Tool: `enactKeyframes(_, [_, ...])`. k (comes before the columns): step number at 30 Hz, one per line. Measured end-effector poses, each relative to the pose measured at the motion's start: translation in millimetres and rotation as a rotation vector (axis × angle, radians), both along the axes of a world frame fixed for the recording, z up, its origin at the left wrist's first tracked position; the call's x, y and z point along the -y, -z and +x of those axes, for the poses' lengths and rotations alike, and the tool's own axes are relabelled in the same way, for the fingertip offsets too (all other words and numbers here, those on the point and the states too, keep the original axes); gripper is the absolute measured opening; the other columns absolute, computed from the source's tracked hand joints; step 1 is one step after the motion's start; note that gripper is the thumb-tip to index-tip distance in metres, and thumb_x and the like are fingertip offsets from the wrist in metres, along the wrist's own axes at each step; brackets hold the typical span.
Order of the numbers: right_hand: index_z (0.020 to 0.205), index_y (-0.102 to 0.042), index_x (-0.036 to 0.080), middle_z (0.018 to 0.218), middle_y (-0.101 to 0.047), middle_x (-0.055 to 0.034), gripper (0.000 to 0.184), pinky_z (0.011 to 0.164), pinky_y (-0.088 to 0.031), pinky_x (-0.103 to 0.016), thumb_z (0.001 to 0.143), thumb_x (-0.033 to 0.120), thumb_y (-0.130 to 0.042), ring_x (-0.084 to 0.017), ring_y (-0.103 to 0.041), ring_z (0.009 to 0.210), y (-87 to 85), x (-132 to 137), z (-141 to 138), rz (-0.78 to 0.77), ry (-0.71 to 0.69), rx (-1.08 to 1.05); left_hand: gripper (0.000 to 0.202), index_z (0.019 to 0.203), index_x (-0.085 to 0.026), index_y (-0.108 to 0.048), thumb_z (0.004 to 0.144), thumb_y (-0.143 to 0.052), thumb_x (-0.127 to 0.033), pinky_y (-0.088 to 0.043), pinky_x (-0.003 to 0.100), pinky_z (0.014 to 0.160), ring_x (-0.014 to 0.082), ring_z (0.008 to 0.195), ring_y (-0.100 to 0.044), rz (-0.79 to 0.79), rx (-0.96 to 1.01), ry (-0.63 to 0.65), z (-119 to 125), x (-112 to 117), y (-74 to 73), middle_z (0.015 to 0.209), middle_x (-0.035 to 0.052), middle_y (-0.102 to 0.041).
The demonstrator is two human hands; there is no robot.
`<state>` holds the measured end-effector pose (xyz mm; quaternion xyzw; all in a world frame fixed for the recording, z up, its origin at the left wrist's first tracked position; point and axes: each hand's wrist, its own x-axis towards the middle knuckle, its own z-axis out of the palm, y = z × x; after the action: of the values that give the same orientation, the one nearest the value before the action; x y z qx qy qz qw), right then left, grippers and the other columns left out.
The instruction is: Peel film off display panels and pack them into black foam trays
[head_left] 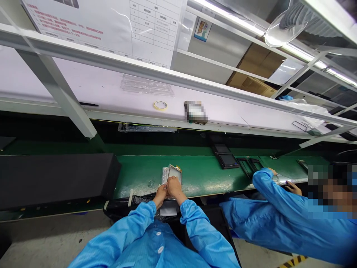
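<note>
Both my hands meet at the near edge of the green conveyor belt (212,175). My left hand (161,194) and my right hand (174,187) have their fingers closed on the lower edge of a small flat rectangular panel (175,173) with a pale face and thin frame. The panel stands tilted up against a silvery stack or bag (165,175) on the belt. My sleeves are bright blue. What lies under my palms is hidden.
A black block (55,175) covers the belt at left. Black plastic sheeting (125,206) hangs below my hands. Dark screen units (225,158) and black frames (249,165) lie at right, where a co-worker's blue sleeve (267,186) reaches in. A tape roll (160,105) sits on the white shelf.
</note>
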<state>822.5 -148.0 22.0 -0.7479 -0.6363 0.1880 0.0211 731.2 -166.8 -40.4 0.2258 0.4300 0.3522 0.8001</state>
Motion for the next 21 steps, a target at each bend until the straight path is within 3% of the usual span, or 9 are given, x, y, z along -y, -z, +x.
enactKeyframes(6, [0.091,-0.069,0.017,0.098,-0.070,-0.0073,0.021,0.078,-0.047,-0.023,0.096,0.022,-0.049,-0.016,-0.064,0.089,12.6,-0.6,23.3,-0.024,0.008,-0.185,0.030,0.100,-0.017,-0.059,0.077,-0.078,-0.015,-0.060,0.041,0.085,0.0239,0.077,-0.077,-0.001,0.091,0.092,-14.8,-3.0,-5.7,0.080,0.0070,-0.076])
enactKeyframes(10, [0.087,-0.066,0.017,0.089,-0.069,-0.0040,0.021,0.071,-0.045,-0.021,0.096,0.023,-0.049,-0.014,-0.061,0.082,20.8,3.0,31.7,-0.030,0.020,-0.266,0.022,0.088,-0.018,-0.058,0.080,-0.077,-0.024,-0.059,0.044,0.087,0.0260,0.081,-0.077,0.014,0.079,0.120,-19.2,-3.5,-4.6,0.082,0.0096,-0.077])
enactKeyframes(13, [0.083,-0.064,0.017,0.085,-0.067,-0.0037,0.021,0.069,-0.043,-0.021,0.096,0.024,-0.049,-0.014,-0.059,0.080,25.3,3.8,34.0,-0.032,0.042,-0.292,0.020,0.080,-0.020,-0.054,0.085,-0.072,-0.026,-0.059,0.042,0.083,0.0252,0.079,-0.077,0.039,0.031,0.125,-16.8,-3.8,-1.3,0.078,0.0070,-0.076])
enactKeyframes(21, [0.077,-0.061,0.017,0.076,-0.064,-0.0017,0.028,0.067,-0.042,-0.022,0.098,0.031,-0.048,-0.014,-0.056,0.073,31.7,4.3,41.1,-0.043,0.090,-0.350,0.018,0.080,-0.020,-0.053,0.095,-0.060,-0.029,-0.058,0.034,0.067,0.0223,0.067,-0.076,0.063,-0.093,0.133,-9.0,-7.2,4.4,0.072,0.0042,-0.074])
